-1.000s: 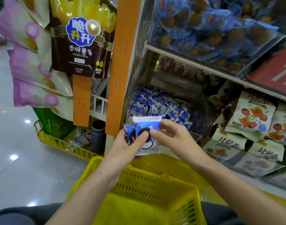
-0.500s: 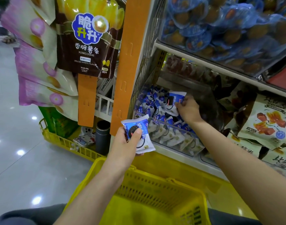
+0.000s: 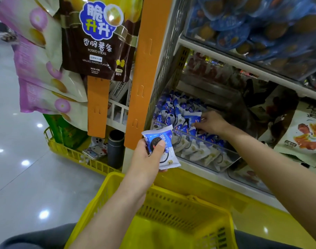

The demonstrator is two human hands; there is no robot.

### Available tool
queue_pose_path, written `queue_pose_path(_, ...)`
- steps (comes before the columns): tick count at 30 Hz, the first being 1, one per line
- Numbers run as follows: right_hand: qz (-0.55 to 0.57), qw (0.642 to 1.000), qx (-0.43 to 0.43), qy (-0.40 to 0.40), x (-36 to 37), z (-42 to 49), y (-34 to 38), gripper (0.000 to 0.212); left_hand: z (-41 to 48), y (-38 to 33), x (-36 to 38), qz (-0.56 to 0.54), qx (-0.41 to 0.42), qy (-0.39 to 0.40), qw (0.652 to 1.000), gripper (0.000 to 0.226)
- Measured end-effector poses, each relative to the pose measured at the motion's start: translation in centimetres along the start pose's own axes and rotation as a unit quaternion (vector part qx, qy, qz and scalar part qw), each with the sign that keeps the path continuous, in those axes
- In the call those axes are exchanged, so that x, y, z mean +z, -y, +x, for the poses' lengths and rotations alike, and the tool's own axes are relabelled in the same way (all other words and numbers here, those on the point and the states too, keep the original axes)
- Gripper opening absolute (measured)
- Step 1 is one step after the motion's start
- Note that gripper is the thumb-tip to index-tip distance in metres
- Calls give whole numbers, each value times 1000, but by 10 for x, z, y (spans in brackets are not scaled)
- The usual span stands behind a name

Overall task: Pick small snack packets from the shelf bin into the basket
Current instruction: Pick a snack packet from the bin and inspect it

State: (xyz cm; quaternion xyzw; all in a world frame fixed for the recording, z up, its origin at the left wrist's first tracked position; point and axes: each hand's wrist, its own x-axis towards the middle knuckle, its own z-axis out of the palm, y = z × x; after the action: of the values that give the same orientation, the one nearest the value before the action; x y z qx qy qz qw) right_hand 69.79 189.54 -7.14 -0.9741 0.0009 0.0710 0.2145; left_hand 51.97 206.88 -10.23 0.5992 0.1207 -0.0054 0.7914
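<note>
Shelf bin (image 3: 198,137): R hand (image 3: 212,123) pinches packet (image 3: 193,118) inside; L hand (image 3: 146,159) grips 2nd packet (image 3: 167,135).

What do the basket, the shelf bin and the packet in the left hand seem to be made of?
Basket: yellow moulded plastic, matt; slotted lattice walls. Shelf bin: clear rigid plastic, perhaps acrylic; packets show through its front. Packet in the left hand: thin glossy plastic film, probably; crimped edges.

Head cam (wide-angle, sole view) looks fwd & down, close on shelf bin (image 3: 198,140) above basket (image 3: 180,194).
</note>
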Motion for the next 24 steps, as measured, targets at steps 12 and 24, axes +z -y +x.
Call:
queue_pose_path(12, 62, 997, -7, -50, 18, 26, 9, 21, 4, 5, 3, 21, -4, -11, 1000, 25)
queue_pose_path(24, 94, 993, -34, -70, 16, 16, 13, 37, 1, 9, 5, 37, 0, -3, 999, 18)
